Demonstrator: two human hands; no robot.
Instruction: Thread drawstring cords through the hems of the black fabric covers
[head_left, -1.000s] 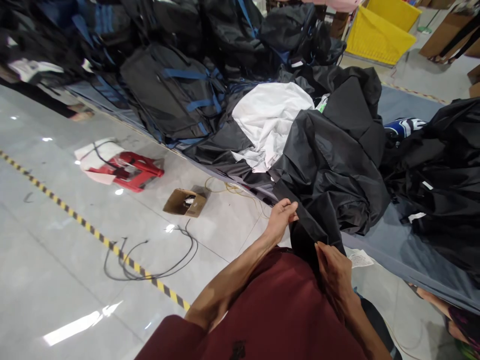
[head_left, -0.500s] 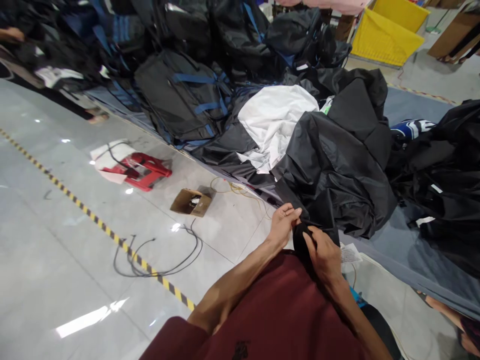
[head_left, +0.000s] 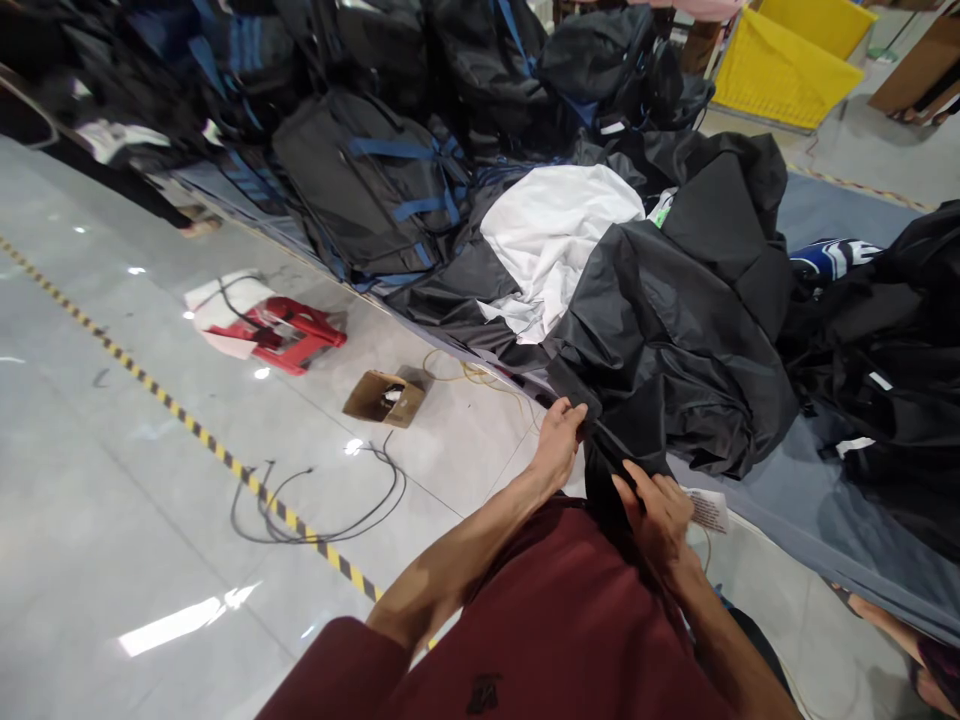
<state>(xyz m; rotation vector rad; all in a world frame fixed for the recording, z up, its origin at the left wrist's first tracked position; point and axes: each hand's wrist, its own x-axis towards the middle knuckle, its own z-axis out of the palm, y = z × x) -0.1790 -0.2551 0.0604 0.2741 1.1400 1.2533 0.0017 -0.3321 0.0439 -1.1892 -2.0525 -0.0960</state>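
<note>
A large heap of black fabric (head_left: 675, 340) lies crumpled at the table's near edge, and one edge of it hangs toward my body. My left hand (head_left: 559, 437) pinches that edge between thumb and fingers. To its right, my right hand (head_left: 656, 505) is closed on the same fabric, thumb toward the left. Between the two hands the edge runs fairly straight. A white printed label (head_left: 707, 510) sticks out just beyond my right hand. White cloth (head_left: 559, 235) lies bunched against the black fabric.
Black backpacks with blue straps (head_left: 375, 180) crowd the table's far left. More black fabric (head_left: 885, 350) lies at right. On the floor are a cardboard box (head_left: 384, 400), a red and white object (head_left: 270, 320) and a looped cable (head_left: 322, 540). A yellow bin (head_left: 784, 75) stands behind.
My hands have moved slightly apart, the right one a little right and down. The fabric edge between them is now straighter. The label shows more fully.
</note>
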